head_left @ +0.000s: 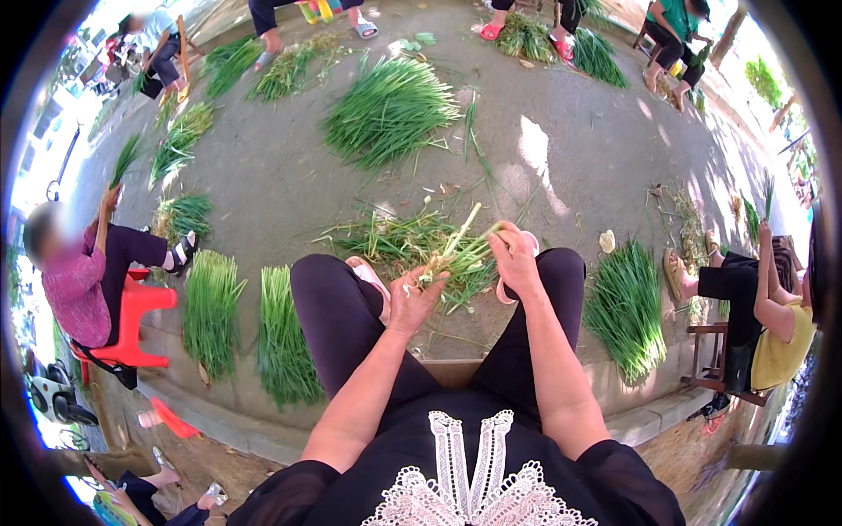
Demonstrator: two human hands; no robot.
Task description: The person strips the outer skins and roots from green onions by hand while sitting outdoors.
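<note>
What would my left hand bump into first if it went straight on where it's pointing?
The bunch of stalks, which your left hand is touching. Past that, perhaps the loose heap on the ground, though it seems lower and the depth is unclear.

I see in head view: left hand point(416, 302) holds green stalks point(461, 253) | right hand point(517, 257) pinches at their end | messy pile point(377, 238) lies beneath | large green heap point(388, 114) lies ahead

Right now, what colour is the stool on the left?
The stool is bright red, best seen in the head view.
</note>
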